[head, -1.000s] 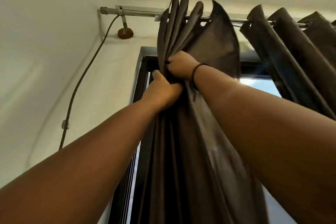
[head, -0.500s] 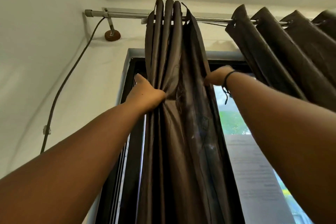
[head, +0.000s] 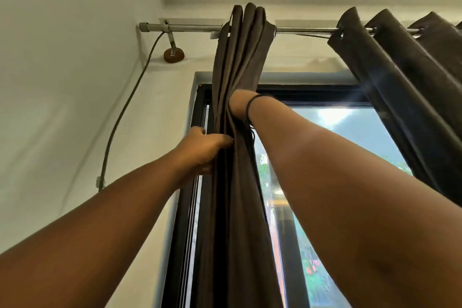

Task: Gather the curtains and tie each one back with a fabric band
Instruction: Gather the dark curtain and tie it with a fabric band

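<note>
Window [head: 350, 137], now bared between the two panels. Left curtain [head: 235, 182], drawn since half a second ago into a tighter column below the rod [head: 190, 27]; gathering judged nearly done, no fabric band visible. Right curtain [head: 412, 82], still loose. Left hand [head: 202, 150], arm raised, grip curled round the bundle's left edge. Right hand [head: 238, 106], higher, mostly behind the folds; its grip cannot be told.

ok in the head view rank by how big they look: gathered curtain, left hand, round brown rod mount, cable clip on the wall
1. gathered curtain
2. left hand, though it is nearer the camera
3. round brown rod mount
4. cable clip
</note>
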